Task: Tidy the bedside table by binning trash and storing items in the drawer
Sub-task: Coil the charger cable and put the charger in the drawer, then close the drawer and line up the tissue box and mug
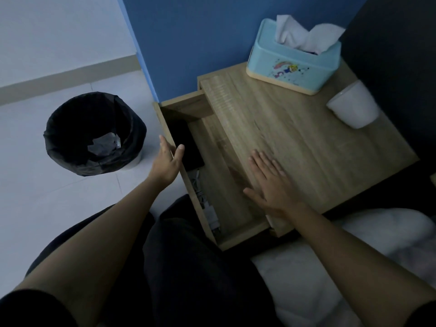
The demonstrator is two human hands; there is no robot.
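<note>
The wooden bedside table [306,147] has its drawer [243,234] pulled out toward the left. Inside the drawer lie a dark flat device [186,142] and white cables [207,204]. My left hand [168,161] rests against the drawer's front panel, fingers apart, thumb over the rim, holding nothing. Flat on the tabletop near its front edge lies my right hand [271,185], palm down and spread. A light-blue tissue box [292,64] and a white cup [354,105] stand at the back of the table.
A round bin [94,133] lined with a black bag stands on the pale floor to the left, with crumpled trash inside. A blue wall is behind the table. White bedding [342,267] lies at lower right, my dark-clothed legs below the drawer.
</note>
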